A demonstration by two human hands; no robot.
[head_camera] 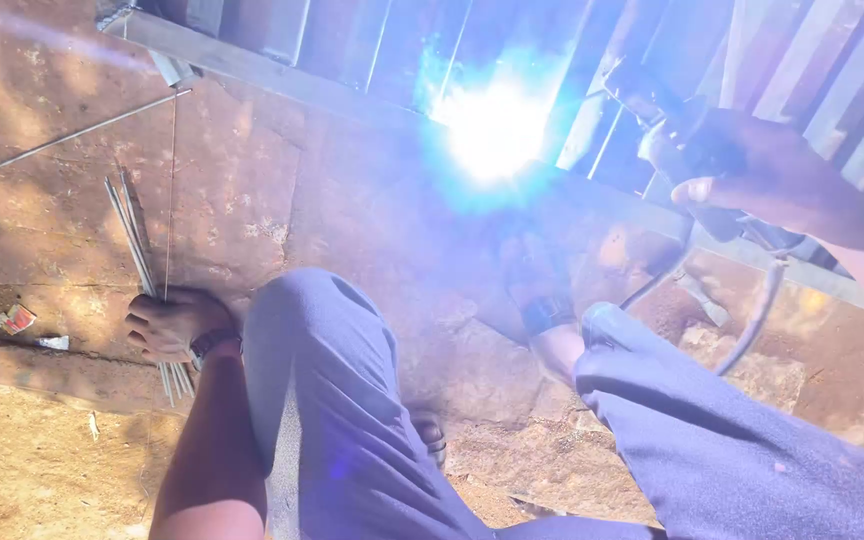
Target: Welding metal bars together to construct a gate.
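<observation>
Where the white-blue welding arc [494, 128] flares against the metal frame [352, 100] at the floor's far edge: right hand [742, 165] closed around the dark electrode holder [667, 115], cable [752, 320] looping down from it toward the right knee. Left hand [167, 325] pressed flat on the stone floor [352, 210] near its left edge, fingers curled over a bundle of thin welding rods [132, 235], wristwatch [214, 342] on the wrist. Blue trousers [332, 400] in the foreground, sandalled foot [542, 300] below the glare. Single loose rod [82, 130] farther back left; small scrap [17, 320] by the left edge.
</observation>
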